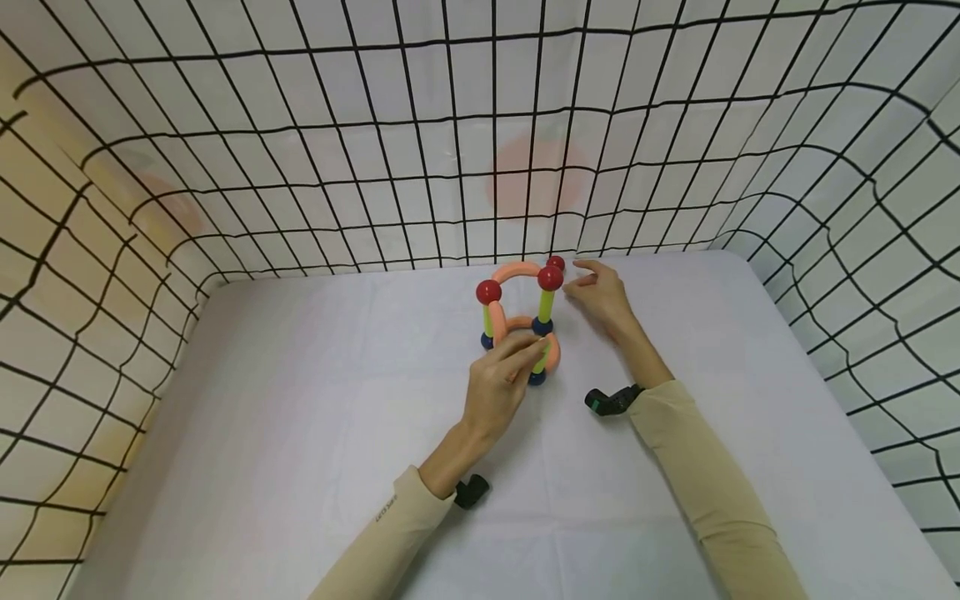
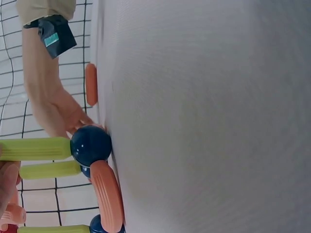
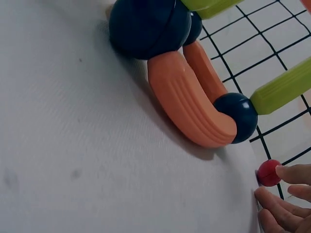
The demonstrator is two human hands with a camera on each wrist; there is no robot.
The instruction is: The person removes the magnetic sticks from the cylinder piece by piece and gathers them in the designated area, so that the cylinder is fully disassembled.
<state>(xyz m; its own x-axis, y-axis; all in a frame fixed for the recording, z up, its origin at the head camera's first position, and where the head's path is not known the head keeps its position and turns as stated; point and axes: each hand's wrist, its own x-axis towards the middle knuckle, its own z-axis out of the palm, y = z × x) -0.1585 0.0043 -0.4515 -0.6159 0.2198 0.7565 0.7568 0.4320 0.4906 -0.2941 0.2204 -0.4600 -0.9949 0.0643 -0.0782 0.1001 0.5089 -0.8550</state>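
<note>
A construction-toy frame stands on the white cloth, with blue balls (image 1: 542,326) at the base, green rods (image 1: 547,305) upright, red balls (image 1: 489,291) on top and curved orange pieces (image 1: 517,270) between them. My left hand (image 1: 497,387) pinches the nearest green rod (image 2: 36,149) near its upper end; the fingers hide that end. Beyond the frame, a loose red ball (image 3: 269,173) lies by the mesh. My right hand (image 1: 602,297) reaches toward this ball with fingers extended. Its fingertip overlaps the ball in the right wrist view; contact is unclear.
Black wire mesh (image 1: 420,175) rises along the back and both sides of the white-covered table (image 1: 300,400). In the left wrist view, a separate orange piece (image 2: 91,84) lies near the mesh, beyond the right forearm. Wrist cameras (image 1: 609,402) project beside both cuffs.
</note>
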